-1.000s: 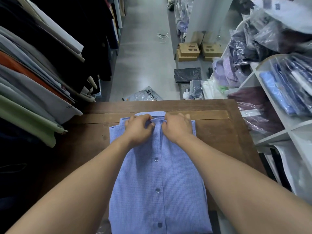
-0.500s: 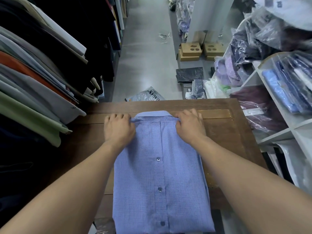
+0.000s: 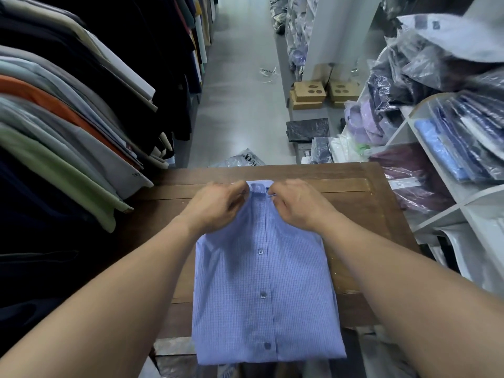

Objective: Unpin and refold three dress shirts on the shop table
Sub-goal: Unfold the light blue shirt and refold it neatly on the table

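Observation:
A folded light-blue checked dress shirt (image 3: 266,293) lies button side up on the brown wooden table (image 3: 362,208), its collar at the far end and its lower fold hanging past the near edge. My left hand (image 3: 215,204) pinches the left side of the collar with curled fingers. My right hand (image 3: 298,205) pinches the right side of the collar. Both hands sit close together and cover most of the collar; only its middle band shows between them. No pin is visible.
Hanging garments (image 3: 68,126) crowd the left side and overhang the table's left edge. White shelves (image 3: 463,203) with bagged shirts stand on the right. Bagged clothes (image 3: 245,159) and cardboard boxes (image 3: 309,94) lie on the grey aisle floor beyond the table.
My hands were spread flat at the shirt's shoulders half a second ago. They have come together at the collar and now pinch it.

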A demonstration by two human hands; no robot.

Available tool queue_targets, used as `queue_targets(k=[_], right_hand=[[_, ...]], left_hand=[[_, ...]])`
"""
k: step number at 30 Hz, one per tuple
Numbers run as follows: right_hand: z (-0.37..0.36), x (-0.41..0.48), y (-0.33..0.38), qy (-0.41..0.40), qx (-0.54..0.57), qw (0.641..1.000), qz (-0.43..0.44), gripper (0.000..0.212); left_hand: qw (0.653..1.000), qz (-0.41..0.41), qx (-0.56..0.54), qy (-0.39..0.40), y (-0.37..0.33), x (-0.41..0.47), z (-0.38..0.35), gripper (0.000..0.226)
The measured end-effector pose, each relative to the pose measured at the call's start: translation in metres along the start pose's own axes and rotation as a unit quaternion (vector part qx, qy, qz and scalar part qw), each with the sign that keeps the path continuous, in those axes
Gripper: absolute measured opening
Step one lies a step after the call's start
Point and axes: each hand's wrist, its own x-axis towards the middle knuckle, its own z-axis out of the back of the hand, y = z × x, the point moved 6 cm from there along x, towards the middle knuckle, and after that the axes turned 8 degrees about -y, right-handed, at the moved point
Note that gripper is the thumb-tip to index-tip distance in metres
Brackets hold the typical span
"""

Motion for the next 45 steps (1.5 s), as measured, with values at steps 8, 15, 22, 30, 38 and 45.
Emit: queue_targets(k=[8, 15, 22, 30, 38, 45], right_hand=[[0.014, -0.013, -0.036, 0.026, -0.129, 0.985, -0.115, 0.025], [0.015, -0.014, -0.048, -0.004, -0.089, 0.982, -0.164, 0.038], [0.011, -0.020, -0.051, -0.137, 0.175, 0.948, -0.226, 0.035], [-0.024, -0.039, -0.071, -0.001, 0.153, 0.890, -0.429, 0.057], [-0.038, -0.057, -0.071, -0.070, 0.325, 0.786, -0.521, 0.040], [-0.030, -0.052, -0.075, -0.160, 0.396, 0.742, -0.516, 0.045]], left_hand=[[0.978, 0.146, 0.152, 0.005, 0.047, -0.024, 0.003, 0.018], [0.951, 0.241, 0.187, 0.051, 0.057, -0.027, -0.002, 0.034], [0.914, 0.401, 0.033, 0.061, 0.067, -0.032, -0.010, 0.045], [0.816, 0.569, -0.103, 0.004, 0.079, -0.061, -0.014, 0.046], [0.737, 0.613, -0.286, -0.007, 0.074, -0.071, -0.033, 0.018], [0.700, 0.603, -0.377, -0.060, 0.074, -0.072, -0.038, 0.013]])
